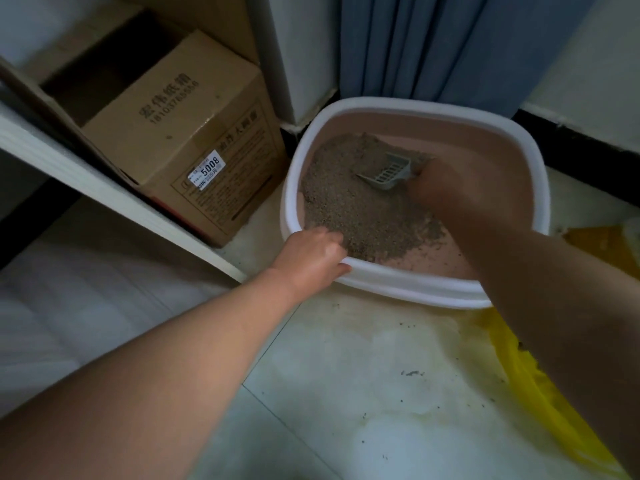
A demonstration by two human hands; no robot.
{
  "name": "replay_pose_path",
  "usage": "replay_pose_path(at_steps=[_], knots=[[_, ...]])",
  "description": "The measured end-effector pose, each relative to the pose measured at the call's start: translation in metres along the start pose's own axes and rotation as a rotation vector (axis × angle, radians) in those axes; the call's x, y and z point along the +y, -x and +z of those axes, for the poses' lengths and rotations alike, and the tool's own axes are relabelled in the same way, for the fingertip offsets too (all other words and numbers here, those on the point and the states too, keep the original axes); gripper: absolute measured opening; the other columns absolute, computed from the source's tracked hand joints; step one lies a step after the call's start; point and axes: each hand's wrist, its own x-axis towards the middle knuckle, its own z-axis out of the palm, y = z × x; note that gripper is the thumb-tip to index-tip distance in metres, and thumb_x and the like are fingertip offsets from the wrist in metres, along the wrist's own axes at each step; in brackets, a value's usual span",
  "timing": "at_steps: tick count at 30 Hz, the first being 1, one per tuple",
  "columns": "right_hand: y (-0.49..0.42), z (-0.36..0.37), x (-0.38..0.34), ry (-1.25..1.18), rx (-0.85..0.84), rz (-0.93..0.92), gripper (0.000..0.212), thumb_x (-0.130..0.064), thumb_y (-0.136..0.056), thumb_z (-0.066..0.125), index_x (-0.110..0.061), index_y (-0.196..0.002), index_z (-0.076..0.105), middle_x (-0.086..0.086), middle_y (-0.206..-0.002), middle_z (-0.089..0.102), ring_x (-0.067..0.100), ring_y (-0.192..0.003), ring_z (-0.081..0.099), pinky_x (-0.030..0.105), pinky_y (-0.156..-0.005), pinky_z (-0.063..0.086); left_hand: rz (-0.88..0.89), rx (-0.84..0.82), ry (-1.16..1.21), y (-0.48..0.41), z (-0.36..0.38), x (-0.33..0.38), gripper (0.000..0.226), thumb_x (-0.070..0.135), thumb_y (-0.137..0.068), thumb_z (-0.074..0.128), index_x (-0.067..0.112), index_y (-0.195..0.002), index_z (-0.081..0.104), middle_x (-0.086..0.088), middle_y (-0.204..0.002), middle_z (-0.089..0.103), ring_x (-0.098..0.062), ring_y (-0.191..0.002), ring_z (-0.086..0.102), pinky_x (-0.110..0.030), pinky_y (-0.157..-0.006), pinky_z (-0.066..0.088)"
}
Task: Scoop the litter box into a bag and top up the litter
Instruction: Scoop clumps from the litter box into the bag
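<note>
Nearest, at 7 o'clock, my left hand [313,256] pinched the litter box [415,289] rim while my right hand [446,188], closed on the grey scoop [386,173] at 12 o'clock, worked banked litter [353,202]; tilting it risked spillage short of the yellow bag [540,386].

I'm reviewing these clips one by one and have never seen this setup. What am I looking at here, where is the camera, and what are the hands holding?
There is no machine: a person wears one camera on the head, looking down at their own bare arms. On the floor sits a litter box with grey litter heaped toward its left side. The left hand grips the box's near rim. The right hand holds a grey slotted scoop over the litter. A cardboard box stands to the left; something yellow, perhaps the bag, lies at right.
</note>
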Motion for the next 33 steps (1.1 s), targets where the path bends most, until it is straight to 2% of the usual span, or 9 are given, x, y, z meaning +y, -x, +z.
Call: replay_pose_path(at_steps=[2, 6, 10, 17, 21, 25, 27, 31, 33], knots=[[-0.005, 0.009, -0.017, -0.057, 0.001, 0.012, 0.024, -0.026, -0.097, 0.057, -0.010, -0.112, 0.067, 0.007, -0.098, 0.064, 0.021, -0.087, 0.060, 0.034, -0.075, 0.049, 0.013, 0.024, 0.002, 0.001, 0.001, -0.001, 0.027, 0.034, -0.090, 0.064, 0.009, -0.083, 0.073, -0.006, -0.086, 0.061, -0.027, -0.088, 0.058, -0.033, -0.059, 0.039], [-0.009, 0.022, -0.041, -0.049, 0.067, 0.035, 0.027, -0.024, -0.098, 0.054, -0.009, -0.117, 0.065, 0.011, -0.111, 0.068, 0.028, -0.099, 0.066, 0.033, -0.074, 0.051, 0.023, 0.078, 0.016, 0.005, 0.006, -0.004, 0.022, 0.031, -0.084, 0.070, 0.010, -0.079, 0.075, -0.004, -0.077, 0.059, -0.027, -0.078, 0.059, -0.035, -0.052, 0.049], [-0.015, 0.033, -0.054, -0.048, 0.076, 0.110, 0.028, -0.025, -0.099, 0.054, -0.010, -0.120, 0.064, 0.010, -0.112, 0.067, 0.028, -0.101, 0.066, 0.033, -0.070, 0.047, 0.046, 0.099, 0.005, 0.004, 0.007, -0.004, 0.020, 0.031, -0.082, 0.072, 0.011, -0.078, 0.075, -0.004, -0.076, 0.060, -0.026, -0.075, 0.059, -0.029, -0.050, 0.040], [-0.017, 0.065, -0.060, -0.139, -0.010, 0.019, 0.041, -0.035, -0.099, 0.054, -0.005, -0.125, 0.060, 0.019, -0.117, 0.066, 0.038, -0.106, 0.064, 0.039, -0.079, 0.050, 0.057, 0.079, -0.043, 0.003, 0.004, -0.004, 0.021, 0.032, -0.072, 0.083, 0.013, -0.069, 0.074, -0.003, -0.071, 0.061, -0.026, -0.069, 0.061, -0.025, -0.051, 0.028], [-0.015, 0.076, -0.075, -0.303, -0.074, -0.010, 0.042, -0.033, -0.101, 0.051, 0.000, -0.126, 0.057, 0.024, -0.121, 0.063, 0.039, -0.109, 0.061, 0.037, -0.079, 0.047, 0.038, 0.089, -0.061, 0.002, 0.006, -0.003, 0.024, 0.034, -0.084, 0.071, 0.011, -0.079, 0.076, -0.004, -0.082, 0.064, -0.027, -0.082, 0.060, -0.028, -0.056, 0.028], [-0.003, 0.080, -0.089, -0.437, 0.010, 0.032, 0.042, -0.028, -0.104, 0.046, -0.001, -0.136, 0.049, 0.023, -0.131, 0.059, 0.039, -0.119, 0.057, 0.042, -0.093, 0.047, 0.037, 0.079, -0.076, 0.001, 0.005, -0.001, 0.027, 0.036, -0.088, 0.065, 0.012, -0.084, 0.077, -0.004, -0.088, 0.065, -0.027, -0.088, 0.060, -0.029, -0.057, 0.027], [0.002, 0.083, -0.090, -0.489, 0.076, 0.030, 0.040, -0.025, -0.104, 0.044, -0.003, -0.138, 0.046, 0.022, -0.130, 0.060, 0.038, -0.117, 0.059, 0.041, -0.092, 0.047, 0.052, 0.051, -0.108, 0.001, 0.004, 0.000, 0.027, 0.036, -0.088, 0.066, 0.012, -0.084, 0.077, -0.004, -0.088, 0.066, -0.026, -0.087, 0.060, -0.028, -0.057, 0.027], [0.009, 0.079, -0.091, -0.545, 0.122, -0.006, 0.037, -0.021, -0.103, 0.045, -0.007, -0.137, 0.044, 0.020, -0.126, 0.062, 0.038, -0.114, 0.060, 0.040, -0.090, 0.047, 0.063, 0.006, -0.134, 0.001, 0.000, -0.001, 0.021, 0.033, -0.071, 0.082, 0.014, -0.066, 0.075, -0.002, -0.071, 0.063, -0.024, -0.068, 0.061, -0.023, -0.052, 0.022], [0.014, 0.076, -0.088, -0.522, 0.120, -0.022, 0.036, -0.022, -0.103, 0.044, -0.009, -0.136, 0.044, 0.019, -0.123, 0.063, 0.038, -0.110, 0.062, 0.040, -0.088, 0.048, 0.068, 0.033, -0.131, 0.001, 0.004, -0.003, 0.021, 0.032, -0.074, 0.080, 0.013, -0.069, 0.075, -0.003, -0.073, 0.064, -0.025, -0.070, 0.061, -0.024, -0.051, 0.025]])
